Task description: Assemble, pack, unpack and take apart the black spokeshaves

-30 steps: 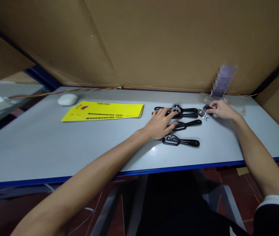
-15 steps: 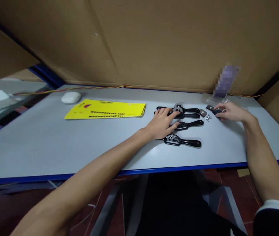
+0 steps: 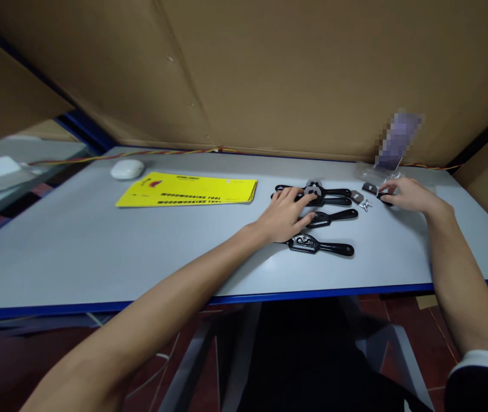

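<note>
Several black spokeshaves (image 3: 336, 248) lie in a column on the grey table, handles pointing right. Across them rests my left hand (image 3: 284, 216), palm down with fingers spread, partly hiding the upper ones. Two grey notched plates (image 3: 313, 189) show at its fingertips, on the farthest tools. Farther right, my right hand (image 3: 413, 196) has its fingers bent around a small black metal piece (image 3: 385, 199), low over the tabletop; the fingers cover most of it. Beside that hand are a dark slotted blade (image 3: 370, 187), another blade (image 3: 356, 197) and a small cluster of silver screws (image 3: 366, 205).
Yellow printed cards (image 3: 188, 189) are stacked left of centre, with a white rounded case (image 3: 127, 169) behind them. Clear plastic bags (image 3: 368, 170) lie below a blurred purple panel (image 3: 398, 140). A cardboard wall (image 3: 270, 74) closes off the back; a twisted cable runs along it.
The right fingers have shifted slightly and closed further over the small black piece, which shows less now. The left hand stays on the spokeshaves. The whole view has moved slightly.
</note>
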### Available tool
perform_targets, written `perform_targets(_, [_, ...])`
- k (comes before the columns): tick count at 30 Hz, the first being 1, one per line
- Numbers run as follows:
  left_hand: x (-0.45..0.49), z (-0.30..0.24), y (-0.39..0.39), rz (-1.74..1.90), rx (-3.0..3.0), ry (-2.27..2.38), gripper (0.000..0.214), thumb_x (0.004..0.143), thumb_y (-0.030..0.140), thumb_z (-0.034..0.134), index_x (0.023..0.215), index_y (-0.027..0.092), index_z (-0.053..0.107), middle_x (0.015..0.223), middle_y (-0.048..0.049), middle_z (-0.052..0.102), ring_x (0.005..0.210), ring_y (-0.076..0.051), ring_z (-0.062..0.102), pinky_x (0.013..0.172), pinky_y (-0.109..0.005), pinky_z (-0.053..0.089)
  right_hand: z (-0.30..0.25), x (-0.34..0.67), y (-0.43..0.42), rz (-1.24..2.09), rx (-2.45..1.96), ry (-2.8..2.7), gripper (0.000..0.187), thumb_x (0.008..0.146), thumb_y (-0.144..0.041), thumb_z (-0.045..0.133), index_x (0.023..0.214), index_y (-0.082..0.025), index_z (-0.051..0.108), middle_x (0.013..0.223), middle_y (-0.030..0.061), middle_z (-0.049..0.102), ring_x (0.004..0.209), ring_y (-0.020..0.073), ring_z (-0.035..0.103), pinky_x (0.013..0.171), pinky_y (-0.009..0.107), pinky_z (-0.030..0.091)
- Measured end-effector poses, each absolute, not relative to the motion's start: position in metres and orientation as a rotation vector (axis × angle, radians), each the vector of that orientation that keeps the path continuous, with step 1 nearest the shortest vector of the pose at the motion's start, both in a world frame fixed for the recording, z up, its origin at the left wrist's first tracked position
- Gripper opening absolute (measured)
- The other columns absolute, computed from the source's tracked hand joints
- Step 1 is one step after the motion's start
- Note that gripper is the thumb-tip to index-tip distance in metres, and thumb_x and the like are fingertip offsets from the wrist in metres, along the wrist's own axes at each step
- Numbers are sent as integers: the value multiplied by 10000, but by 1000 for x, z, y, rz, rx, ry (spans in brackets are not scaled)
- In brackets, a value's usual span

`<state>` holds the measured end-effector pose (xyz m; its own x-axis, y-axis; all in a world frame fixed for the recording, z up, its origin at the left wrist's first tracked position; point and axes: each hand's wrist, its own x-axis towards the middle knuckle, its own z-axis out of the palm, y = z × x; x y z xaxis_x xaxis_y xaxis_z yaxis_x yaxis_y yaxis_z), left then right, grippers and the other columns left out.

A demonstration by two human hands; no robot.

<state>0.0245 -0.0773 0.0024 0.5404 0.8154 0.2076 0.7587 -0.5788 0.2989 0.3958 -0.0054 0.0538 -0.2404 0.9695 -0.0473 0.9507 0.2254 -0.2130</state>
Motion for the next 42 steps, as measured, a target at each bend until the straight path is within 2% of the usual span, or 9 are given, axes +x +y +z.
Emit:
perform_targets(9, [25, 3, -78, 483, 2590, 1357, 592, 1059, 528, 390, 1543, 215, 526, 1449, -182, 542, 1333, -401, 480, 1118, -621, 421, 45, 403, 0, 319, -1865, -2374, 194, 789, -217, 753, 980, -252, 760, 894, 38, 737, 810, 236, 644, 791, 367, 480])
perform_targets(14, [24, 0, -77, 508, 2597, 1345, 578, 1059, 517, 400, 1539, 222, 528, 1441, -178, 538, 1317, -392, 485, 1122, -617, 417, 45, 401, -1, 235, -1873, -2425, 145, 833, -276, 720, 964, -239, 768, 910, 63, 760, 827, 241, 656, 775, 360, 488])
perform_targets(18, [24, -1, -76, 495, 2600, 1346, 585, 1060, 522, 392, 1545, 222, 521, 1443, -180, 535, 1317, -394, 484, 1121, -624, 419, 43, 386, -7, -23, -1799, -2340, 276, 922, -363, 638, 1096, -221, 798, 1076, 127, 770, 957, 309, 681, 843, 420, 510])
perform_targets(21, [24, 0, -76, 476, 2597, 1355, 596, 1061, 525, 388, 1551, 212, 519, 1451, -185, 529, 1326, -397, 482, 1133, -622, 411, 38, 374, -8, -25, -1718, -2352, 322, 955, -337, 605, 1172, -199, 798, 1170, 151, 773, 1031, 333, 695, 914, 454, 518])
perform_targets(26, [25, 1, -77, 463, 2600, 1366, 603, 1063, 517, 385, 1558, 198, 516, 1448, -192, 530, 1326, -397, 485, 1136, -618, 407, 29, 367, -4, 191, -1634, -2357, 244, 919, -248, 654, 1081, -234, 837, 1123, 116, 808, 1044, 332, 718, 951, 454, 528])
perform_targets(31, [26, 3, -78, 466, 2614, 1374, 594, 1060, 517, 397, 1552, 208, 520, 1451, -190, 537, 1313, -399, 496, 1119, -620, 423, 22, 369, 3, 354, -1564, -2269, 210, 880, -293, 728, 1059, -236, 822, 1069, 111, 782, 990, 297, 710, 933, 459, 548])
perform_targets(34, [27, 5, -79, 436, 2621, 1408, 594, 1060, 507, 404, 1553, 199, 525, 1443, -192, 554, 1308, -403, 515, 1114, -614, 436, 19, 370, 7, 470, -1579, -2226, 277, 851, -299, 769, 1112, -215, 803, 1030, 110, 754, 959, 282, 698, 919, 451, 559])
perform_targets(38, [28, 6, -80, 442, 2606, 1432, 583, 1059, 504, 413, 1550, 211, 530, 1438, -190, 562, 1319, -407, 526, 1114, -623, 451, 16, 369, 9, 398, -1591, -2159, 460, 778, -302, 839, 1221, -189, 791, 1102, 135, 691, 969, 290, 682, 953, 472, 559])
perform_targets(42, [27, 5, -78, 463, 2587, 1415, 565, 1054, 506, 450, 1537, 228, 535, 1616, -183, 435, 1501, -432, 400, 1181, -640, 412, 17, 362, 6, 330, -1547, -2120, 425, 745, -261, 825, 1162, -179, 820, 1109, 126, 703, 924, 277, 674, 915, 448, 550])
